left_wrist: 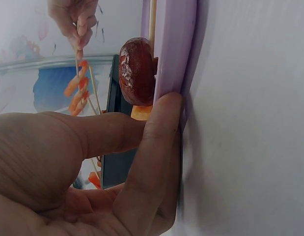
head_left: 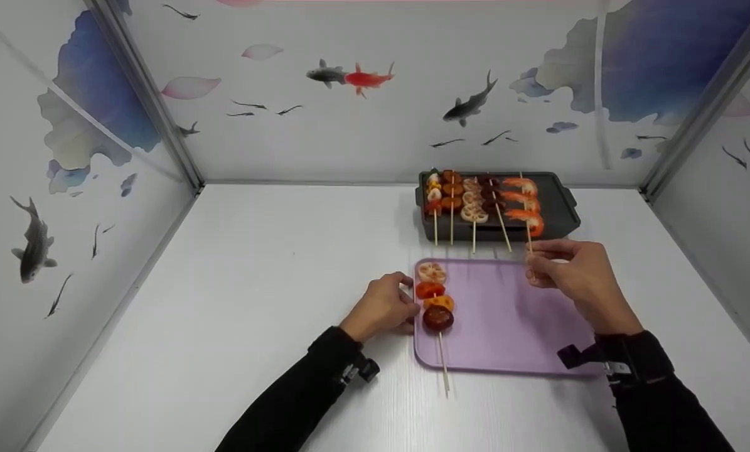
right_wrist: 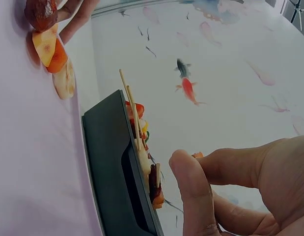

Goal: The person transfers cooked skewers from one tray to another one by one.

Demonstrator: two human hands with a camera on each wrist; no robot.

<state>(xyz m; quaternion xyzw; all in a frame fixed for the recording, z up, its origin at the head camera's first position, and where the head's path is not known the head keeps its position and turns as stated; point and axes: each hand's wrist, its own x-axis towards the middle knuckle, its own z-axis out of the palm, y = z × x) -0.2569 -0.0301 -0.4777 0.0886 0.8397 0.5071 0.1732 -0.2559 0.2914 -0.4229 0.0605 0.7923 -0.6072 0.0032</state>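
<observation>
My right hand (head_left: 575, 276) pinches the stick of a shrimp skewer (head_left: 530, 221) with thumb and fingers. The skewer's several orange shrimp are over the dark grill pan (head_left: 562, 210), and the left wrist view shows them held up in the air. My left hand (head_left: 381, 306) pinches the left rim of a purple tray (head_left: 506, 333), one finger on its outer side. Just inside that rim lies a mixed skewer (head_left: 439, 319) with a lotus root slice, red and orange pieces and a brown mushroom-like cap; its stick reaches past the near edge.
More skewers stand side by side on the pan: a mixed vegetable skewer (head_left: 434, 194), a brown-orange slice skewer (head_left: 452, 191), a lotus root skewer (head_left: 474, 207) and a dark red skewer (head_left: 491, 194). Their sticks point toward me. Fish-painted walls (head_left: 375, 138) enclose the white table (head_left: 255, 282).
</observation>
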